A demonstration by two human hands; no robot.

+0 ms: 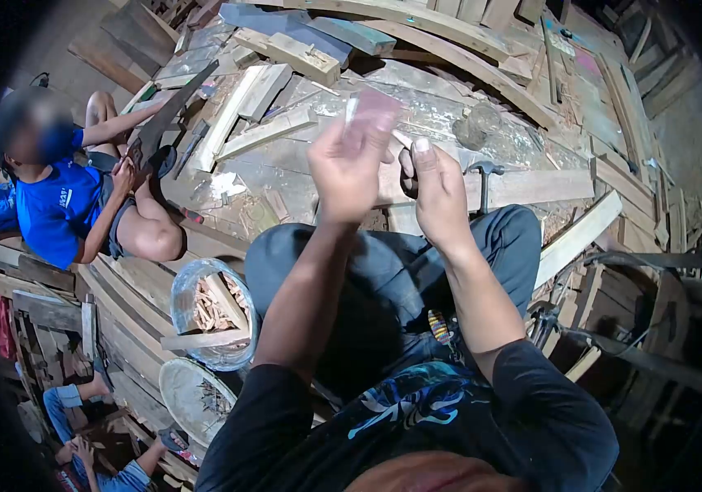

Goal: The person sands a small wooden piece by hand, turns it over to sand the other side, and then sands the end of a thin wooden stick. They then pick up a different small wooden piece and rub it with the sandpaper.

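Observation:
My left hand [347, 172] is raised over my lap, its fingers pinching a thin pinkish sheet [374, 113] that is smeared by motion. Close beside it, my right hand [439, 193] is closed with the thumb pointing up. A small dark object [407, 170] shows at its curled fingers, and I cannot tell what it is. The tip of a pale, thin stick-like thing [401, 139] appears between the two hands. Just right of my right hand, a hammer [484, 172] stands with its head up against a pale board [539, 189].
Timber pieces [285, 56] and long planks [449, 49] lie across the littered work surface ahead. By my left knee are a bucket of wood offcuts [177, 287] and a second bucket [172, 389]. A person in blue [55, 205] sits at left with a handsaw [172, 107]; another person's legs [64, 410] show lower left.

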